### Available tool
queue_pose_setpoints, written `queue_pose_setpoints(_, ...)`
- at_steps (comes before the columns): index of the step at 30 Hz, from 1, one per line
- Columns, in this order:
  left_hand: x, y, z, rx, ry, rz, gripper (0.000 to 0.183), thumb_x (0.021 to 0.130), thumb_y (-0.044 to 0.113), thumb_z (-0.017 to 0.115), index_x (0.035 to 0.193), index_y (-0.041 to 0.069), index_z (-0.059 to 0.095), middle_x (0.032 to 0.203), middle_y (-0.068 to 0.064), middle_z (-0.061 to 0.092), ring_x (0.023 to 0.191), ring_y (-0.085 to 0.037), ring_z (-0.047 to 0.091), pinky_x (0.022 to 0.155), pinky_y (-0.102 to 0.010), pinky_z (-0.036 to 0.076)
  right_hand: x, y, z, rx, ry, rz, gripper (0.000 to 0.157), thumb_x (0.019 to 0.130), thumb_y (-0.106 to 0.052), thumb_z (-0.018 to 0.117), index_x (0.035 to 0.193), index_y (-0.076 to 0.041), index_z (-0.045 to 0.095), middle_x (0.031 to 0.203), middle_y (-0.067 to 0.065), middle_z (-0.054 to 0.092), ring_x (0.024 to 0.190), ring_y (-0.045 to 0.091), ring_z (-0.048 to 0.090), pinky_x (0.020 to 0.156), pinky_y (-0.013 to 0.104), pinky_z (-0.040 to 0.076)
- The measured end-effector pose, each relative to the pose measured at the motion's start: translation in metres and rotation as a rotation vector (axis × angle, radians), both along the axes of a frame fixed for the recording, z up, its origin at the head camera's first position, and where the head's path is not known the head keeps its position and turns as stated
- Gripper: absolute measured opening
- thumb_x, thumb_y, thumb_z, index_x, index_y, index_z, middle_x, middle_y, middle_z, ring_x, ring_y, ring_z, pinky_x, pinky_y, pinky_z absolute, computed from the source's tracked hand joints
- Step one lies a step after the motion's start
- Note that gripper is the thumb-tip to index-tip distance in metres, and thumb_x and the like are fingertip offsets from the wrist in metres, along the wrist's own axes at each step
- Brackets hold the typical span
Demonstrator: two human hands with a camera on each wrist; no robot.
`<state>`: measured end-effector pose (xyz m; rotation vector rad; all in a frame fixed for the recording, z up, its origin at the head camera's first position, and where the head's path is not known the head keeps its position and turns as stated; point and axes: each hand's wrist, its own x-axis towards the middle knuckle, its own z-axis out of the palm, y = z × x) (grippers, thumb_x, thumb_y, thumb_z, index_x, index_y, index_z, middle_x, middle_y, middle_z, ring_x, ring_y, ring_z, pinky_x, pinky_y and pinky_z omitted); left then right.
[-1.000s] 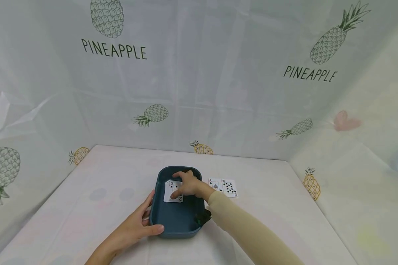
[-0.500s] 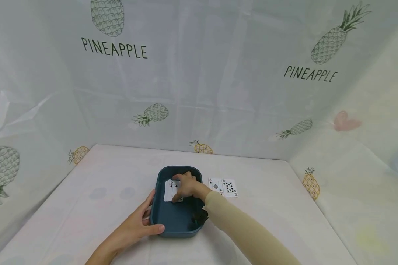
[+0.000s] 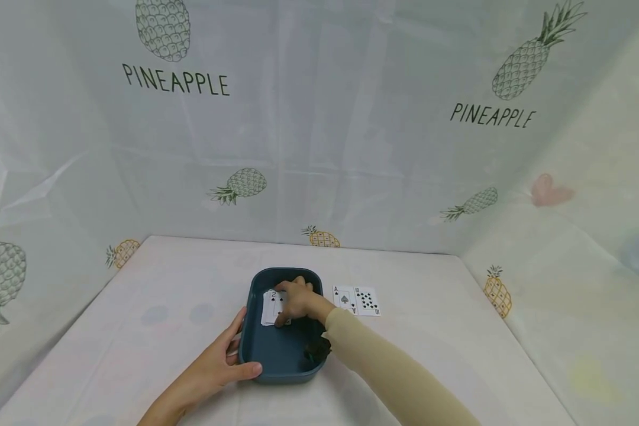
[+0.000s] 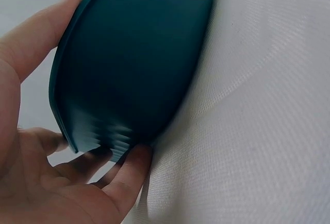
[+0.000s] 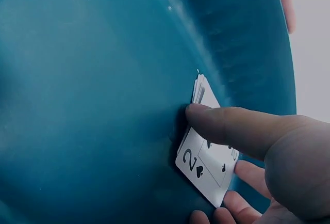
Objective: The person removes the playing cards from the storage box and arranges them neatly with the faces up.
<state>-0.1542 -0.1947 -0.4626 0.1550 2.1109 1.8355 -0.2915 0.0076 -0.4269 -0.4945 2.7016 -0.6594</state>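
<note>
A dark blue-green tray with a raised wall stands on the table. My left hand grips its left near corner, thumb at the near wall and fingers along the side; the left wrist view shows the hand around the tray's outer wall. Inside lies a stack of playing cards, a two of spades face up on top. My right hand reaches into the tray and pinches the stack, thumb at one edge and fingers at the opposite one. The hand covers part of the cards.
To the right of the tray, an ace of spades and a ten of spades lie face up side by side on the white-covered table. A pineapple-print sheet hangs behind and around the table.
My right thumb and fingers have drawn in on the card stack, and the right wrist has shifted slightly left. The left hand stays on the tray. The head view has shifted slightly.
</note>
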Motion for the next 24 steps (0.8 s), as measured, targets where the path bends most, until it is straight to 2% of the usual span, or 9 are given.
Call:
queue_pose_setpoints(8,0.000,-0.001,0.000,0.021,0.006,-0.013,0.112,0.096,0.024,0.082,0.173,0.026,0.001,0.175,-0.024,0.008,0.144,-0.043,0.051,0.106,-0.044,0.056,-0.002,0.005,0.004,-0.033,0.013,0.021,0.079,0.077,-0.023,0.097,0.147,-0.015,0.063,0.135,0.016,0.051,0.109,0.030,0.048,0.100,0.052,0.048)
queue_pose_setpoints(18,-0.001,-0.001,-0.002,0.045,0.017,-0.045,0.113,0.097,0.021,0.081,0.173,0.026,-0.003,0.175,-0.026,0.006,0.142,-0.044,0.053,0.102,-0.039,0.058,0.001,0.019,0.026,-0.117,0.004,0.111,0.078,0.079,-0.020,0.096,0.149,-0.012,0.061,0.143,0.019,0.052,0.106,0.024,0.053,0.096,0.045,0.054)
queue_pose_setpoints(24,-0.001,0.000,-0.003,0.005,0.019,-0.021,0.113,0.096,0.024,0.082,0.173,0.026,-0.001,0.175,-0.025,0.007,0.144,-0.044,0.051,0.105,-0.042,0.057,0.003,0.029,0.040,-0.150,0.010,0.173,0.081,0.078,-0.019,0.096,0.150,-0.012,0.060,0.140,0.018,0.053,0.110,0.024,0.053,0.100,0.045,0.053)
